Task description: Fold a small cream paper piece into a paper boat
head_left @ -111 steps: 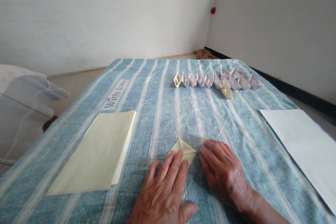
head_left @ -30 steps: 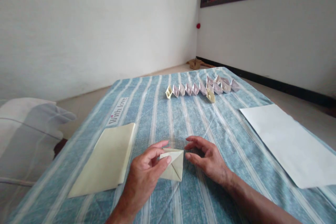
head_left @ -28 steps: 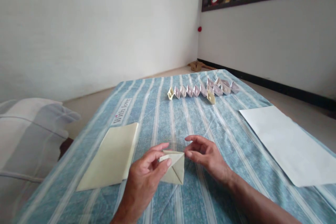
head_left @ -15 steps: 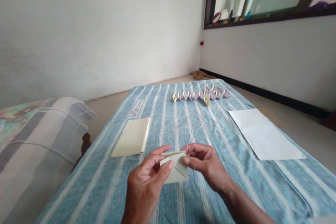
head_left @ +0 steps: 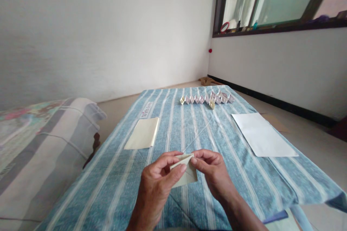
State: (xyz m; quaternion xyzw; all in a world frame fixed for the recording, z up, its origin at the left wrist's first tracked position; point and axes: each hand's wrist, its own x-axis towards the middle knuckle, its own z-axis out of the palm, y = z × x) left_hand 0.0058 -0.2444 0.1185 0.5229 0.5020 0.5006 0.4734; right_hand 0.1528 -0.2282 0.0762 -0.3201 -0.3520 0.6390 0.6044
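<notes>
A small folded piece of pale yellow paper (head_left: 189,177) is held between both hands above the near part of the table. My left hand (head_left: 159,177) pinches its left side, thumb on the near face. The fingers of my right hand (head_left: 211,168) are closed on its upper right corner. Creases run across the near face, and the top edge shows separate layers. Beyond the hands, to the left, lies a stack of pale yellow paper (head_left: 142,133). Folded paper pieces (head_left: 200,99) stand in a row at the far end.
A blue striped cloth (head_left: 173,126) covers the table. White sheets (head_left: 264,133) lie near its right edge. A bed with striped bedding (head_left: 67,133) is to the left. A small cardboard box (head_left: 206,80) sits on the floor beyond the table.
The view has shifted a little. Both hands still hold the folded paper, and the left thumb has slid slightly nearer the right hand along it.
</notes>
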